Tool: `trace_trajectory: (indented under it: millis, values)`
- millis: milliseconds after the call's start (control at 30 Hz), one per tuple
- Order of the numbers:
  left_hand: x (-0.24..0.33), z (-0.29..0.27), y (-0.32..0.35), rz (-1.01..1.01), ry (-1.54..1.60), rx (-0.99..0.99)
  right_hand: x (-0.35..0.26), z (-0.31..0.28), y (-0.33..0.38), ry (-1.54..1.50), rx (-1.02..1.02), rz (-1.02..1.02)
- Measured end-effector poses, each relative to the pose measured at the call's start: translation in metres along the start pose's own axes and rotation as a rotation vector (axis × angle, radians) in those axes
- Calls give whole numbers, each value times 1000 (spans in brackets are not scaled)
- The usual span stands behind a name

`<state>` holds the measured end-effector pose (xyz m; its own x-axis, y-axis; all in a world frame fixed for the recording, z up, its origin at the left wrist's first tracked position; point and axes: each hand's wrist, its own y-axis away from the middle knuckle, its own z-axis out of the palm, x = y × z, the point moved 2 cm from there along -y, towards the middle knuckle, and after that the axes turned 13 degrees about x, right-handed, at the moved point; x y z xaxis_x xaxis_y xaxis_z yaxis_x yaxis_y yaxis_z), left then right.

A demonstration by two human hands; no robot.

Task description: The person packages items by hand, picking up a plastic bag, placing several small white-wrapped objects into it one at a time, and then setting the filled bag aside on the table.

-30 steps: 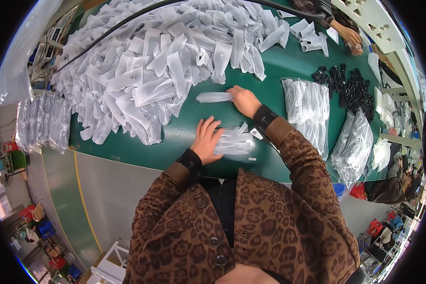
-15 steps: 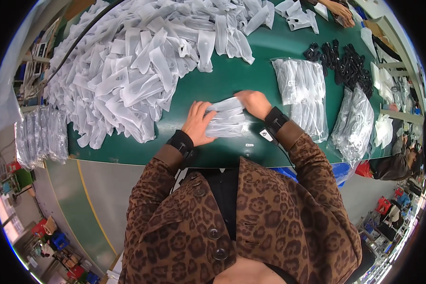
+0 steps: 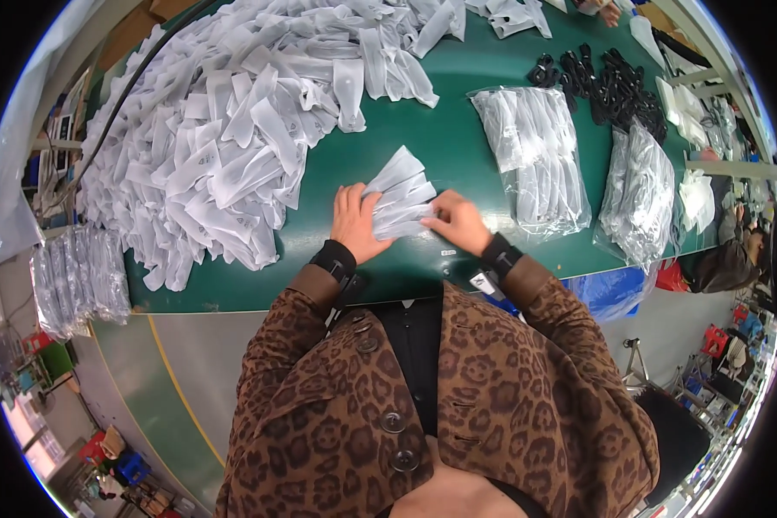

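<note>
Stretching wide, a green table [image 3: 440,129] bore a heap of white pouches [image 3: 224,129] to the person's left. Leopard-print sleeves [image 3: 278,345] angled inward over the near edge, converging at a fanned bundle of pouches [image 3: 401,198] between the hands. The left hand [image 3: 358,226], fingers extended upward and thumb inward, flanked the bundle's left side; whether it gripped could not be told. The right hand [image 3: 464,223] curled opposite, thumb and forefinger pinching the bundle's right side. A small white label [image 3: 448,253] lay nearby.

Grn tbl [image 3: 337,155]: wht pouch pile [image 3: 224,147], clr bags [image 3: 540,168], blk cables [image 3: 622,91].
</note>
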<state>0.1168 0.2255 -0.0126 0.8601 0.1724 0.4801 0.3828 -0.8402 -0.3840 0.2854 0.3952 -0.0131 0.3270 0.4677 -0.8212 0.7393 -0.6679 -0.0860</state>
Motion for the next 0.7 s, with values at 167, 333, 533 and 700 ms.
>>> trace_trajectory:
  millis: [167,333,533,700]
  values:
    - [4,1,-1,-6,-30,-6,20,5,3,-163,235,186]
    - [4,3,1,-40,-73,26,-19,-9,19,-159,281,222]
    - [11,0,-5,-17,-102,-6,-12,15,25,-87,223,65]
    - [18,5,-5,-39,-187,24,-26,32,55,-321,272,507]
